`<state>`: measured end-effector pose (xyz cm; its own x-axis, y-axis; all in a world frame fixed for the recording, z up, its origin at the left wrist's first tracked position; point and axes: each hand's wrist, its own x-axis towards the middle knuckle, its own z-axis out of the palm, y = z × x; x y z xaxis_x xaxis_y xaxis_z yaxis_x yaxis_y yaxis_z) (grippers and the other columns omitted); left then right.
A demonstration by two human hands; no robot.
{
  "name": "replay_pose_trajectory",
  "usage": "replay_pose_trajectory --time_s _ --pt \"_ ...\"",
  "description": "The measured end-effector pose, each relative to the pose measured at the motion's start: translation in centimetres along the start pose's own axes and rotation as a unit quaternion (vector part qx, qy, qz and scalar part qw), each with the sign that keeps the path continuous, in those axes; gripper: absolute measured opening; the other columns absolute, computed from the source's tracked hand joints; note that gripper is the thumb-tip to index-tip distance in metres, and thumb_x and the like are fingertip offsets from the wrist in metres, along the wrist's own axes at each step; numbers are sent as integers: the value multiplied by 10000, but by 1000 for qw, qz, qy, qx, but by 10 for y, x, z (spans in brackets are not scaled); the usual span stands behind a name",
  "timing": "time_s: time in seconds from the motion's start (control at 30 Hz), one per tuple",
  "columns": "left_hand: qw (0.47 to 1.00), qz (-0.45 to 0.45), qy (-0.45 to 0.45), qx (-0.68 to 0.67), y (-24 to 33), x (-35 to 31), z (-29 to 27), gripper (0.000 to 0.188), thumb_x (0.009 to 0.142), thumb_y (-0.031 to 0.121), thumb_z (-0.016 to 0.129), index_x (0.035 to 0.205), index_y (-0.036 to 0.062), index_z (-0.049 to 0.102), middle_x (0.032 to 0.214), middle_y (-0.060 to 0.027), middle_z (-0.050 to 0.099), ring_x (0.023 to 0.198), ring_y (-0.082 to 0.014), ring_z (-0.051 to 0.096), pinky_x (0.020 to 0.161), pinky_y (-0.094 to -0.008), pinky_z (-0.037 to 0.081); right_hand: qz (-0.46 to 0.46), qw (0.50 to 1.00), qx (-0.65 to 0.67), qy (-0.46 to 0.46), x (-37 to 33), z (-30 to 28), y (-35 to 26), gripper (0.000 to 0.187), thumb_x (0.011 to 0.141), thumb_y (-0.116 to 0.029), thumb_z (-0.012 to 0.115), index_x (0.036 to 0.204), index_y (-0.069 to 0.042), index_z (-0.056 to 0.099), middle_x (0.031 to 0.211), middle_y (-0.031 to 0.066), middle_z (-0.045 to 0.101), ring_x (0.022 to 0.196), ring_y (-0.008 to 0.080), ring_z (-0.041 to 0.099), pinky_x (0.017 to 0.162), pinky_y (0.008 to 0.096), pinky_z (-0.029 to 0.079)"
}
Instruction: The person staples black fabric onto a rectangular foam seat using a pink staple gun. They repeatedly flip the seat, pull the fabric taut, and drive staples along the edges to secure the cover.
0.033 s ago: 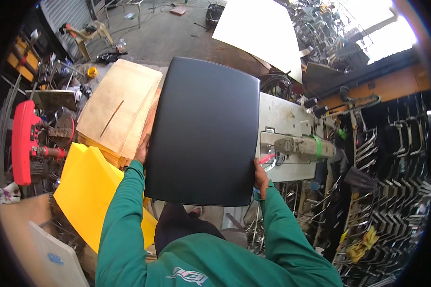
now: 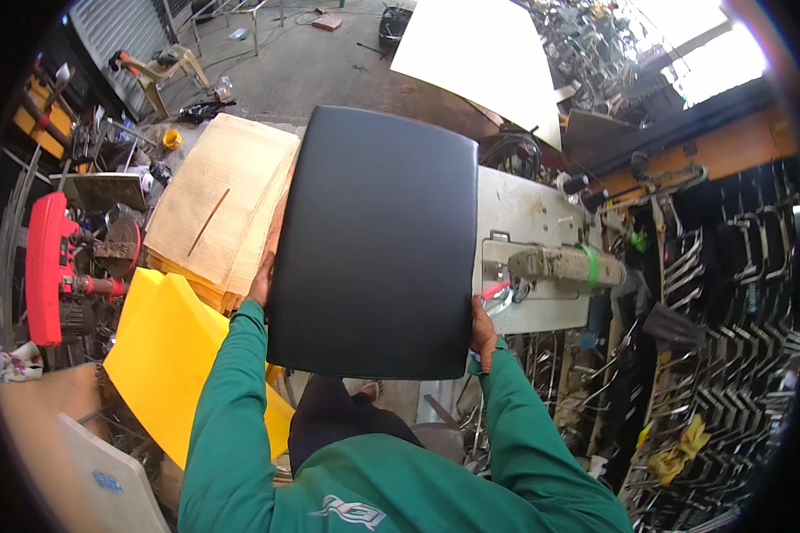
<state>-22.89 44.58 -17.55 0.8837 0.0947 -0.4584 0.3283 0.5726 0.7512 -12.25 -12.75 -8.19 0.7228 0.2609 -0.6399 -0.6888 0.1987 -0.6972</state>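
A large black upholstered cushion panel [image 2: 373,240], smooth and slightly bowed at its edges, is held up in front of me. My left hand [image 2: 262,280] grips its left edge, with the fingers partly hidden behind it. On the opposite edge, my right hand [image 2: 483,330] is closed around the lower right side, thumb toward the front. A stack of thin wooden sheets [image 2: 218,191] lies just beyond my left hand. Beside my right hand stands a sewing machine [image 2: 560,266] on a pale table [image 2: 529,209], with a red-handled tool [image 2: 496,293] near its needle end.
Yellow sheet material [image 2: 169,346] drapes beside my left forearm. A red machine [image 2: 49,266] stands at far left. Many bent metal frames [image 2: 738,355] hang at right. A white board [image 2: 480,62] lies ahead, and a plastic chair [image 2: 164,75] stands at the far left.
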Motion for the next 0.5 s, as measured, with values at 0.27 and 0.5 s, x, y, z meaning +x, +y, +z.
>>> replay_pose_trajectory --time_s 0.27,0.5 --pt "996 -61 60 -30 -11 -120 11 945 1038 787 579 1610 35 564 1539 -149 669 1341 -319 674 1165 -425 543 24 997 41 -53 -104 11 32 869 1072 -559 684 1729 -76 384 1612 145 580 1432 280 589 1214 436 480" --pt "998 -20 38 -44 -36 -225 98 945 1023 800 575 1603 54 565 1545 -168 659 1349 -355 664 1176 -475 543 -53 988 -64 -130 -205 18 -88 1036 995 -373 800 1782 -51 208 1592 220 527 1335 288 630 1112 408 547"
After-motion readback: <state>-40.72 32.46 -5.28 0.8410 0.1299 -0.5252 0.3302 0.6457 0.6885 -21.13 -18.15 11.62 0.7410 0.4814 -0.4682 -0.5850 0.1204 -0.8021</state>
